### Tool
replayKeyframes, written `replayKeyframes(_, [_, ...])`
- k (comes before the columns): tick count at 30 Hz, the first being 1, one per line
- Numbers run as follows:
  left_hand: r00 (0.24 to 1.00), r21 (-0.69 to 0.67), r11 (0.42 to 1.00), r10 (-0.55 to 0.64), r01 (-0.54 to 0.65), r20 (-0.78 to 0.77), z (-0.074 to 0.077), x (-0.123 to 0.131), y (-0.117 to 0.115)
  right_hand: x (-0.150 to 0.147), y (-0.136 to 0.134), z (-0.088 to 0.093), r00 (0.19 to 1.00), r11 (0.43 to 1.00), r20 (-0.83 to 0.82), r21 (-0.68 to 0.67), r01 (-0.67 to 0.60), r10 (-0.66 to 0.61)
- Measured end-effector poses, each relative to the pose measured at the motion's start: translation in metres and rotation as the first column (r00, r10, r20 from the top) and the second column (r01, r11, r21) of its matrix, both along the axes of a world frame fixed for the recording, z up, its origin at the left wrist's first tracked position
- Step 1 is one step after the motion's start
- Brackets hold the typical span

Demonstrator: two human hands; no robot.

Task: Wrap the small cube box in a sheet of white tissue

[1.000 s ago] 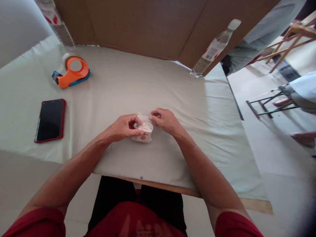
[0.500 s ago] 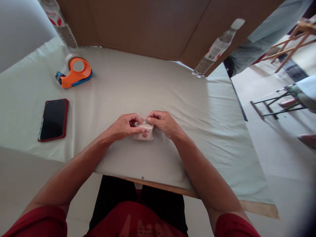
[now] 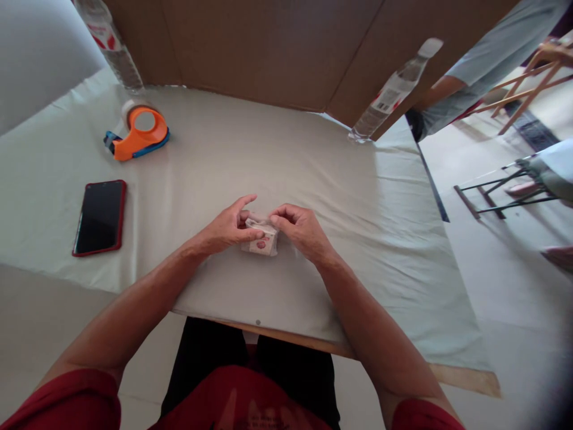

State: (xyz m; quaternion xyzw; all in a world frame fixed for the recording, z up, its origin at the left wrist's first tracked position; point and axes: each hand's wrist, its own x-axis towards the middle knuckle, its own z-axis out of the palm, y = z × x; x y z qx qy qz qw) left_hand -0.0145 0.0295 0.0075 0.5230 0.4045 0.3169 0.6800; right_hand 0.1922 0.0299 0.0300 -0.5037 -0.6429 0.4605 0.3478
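A small white packet (image 3: 264, 241) with red print lies on the cloth-covered table (image 3: 313, 179) in front of me. My left hand (image 3: 226, 229) holds its left side, thumb pressed on its front face and forefinger stretched out above it. My right hand (image 3: 301, 230) pinches the packet's upper right edge with curled fingers. What is inside the packet is hidden.
A red-cased phone (image 3: 100, 217) lies at the left. An orange tape dispenser (image 3: 138, 131) sits at the back left. Two plastic bottles (image 3: 111, 45) (image 3: 390, 91) lean against a cardboard screen (image 3: 277, 48). Another person's arm (image 3: 465, 74) shows at the far right.
My left forefinger has lifted and straightened above the packet. My right hand has shifted slightly along the packet's top edge. The packet stays in place.
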Motion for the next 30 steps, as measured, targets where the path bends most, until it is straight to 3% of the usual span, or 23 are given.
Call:
replayKeyframes(3, [1.0, -0.007, 1.0, 0.017, -0.017, 0.023, 0.001, 0.001, 0.0, -0.004, 0.007, 0.0, 1.0, 0.999, 0.01, 0.046, 0.025, -0.025])
replayKeyframes(12, [0.998, 0.076, 0.997, 0.028, -0.024, -0.05, -0.001, 0.0, 0.001, -0.018, 0.01, 0.005, 0.996, 0.997, -0.044, 0.011, -0.077, 0.077])
replayKeyframes(18, [0.996, 0.1, 0.995, -0.015, 0.023, -0.083, 0.004, 0.002, 0.0, -0.012, 0.006, 0.009, 0.988, 0.989, 0.078, 0.047, -0.139, 0.135])
replayKeyframes(23, [0.973, 0.172, 0.985, 0.052, -0.013, -0.224, 0.007, 0.002, -0.001, -0.006, 0.003, 0.01, 0.964, 0.971, 0.166, 0.085, -0.223, 0.207])
replayKeyframes(30, [0.92, 0.28, 0.937, -0.092, 0.21, -0.381, 0.021, -0.013, 0.002, -0.003, 0.004, -0.002, 0.954, 0.932, 0.2, 0.243, -0.269, 0.223])
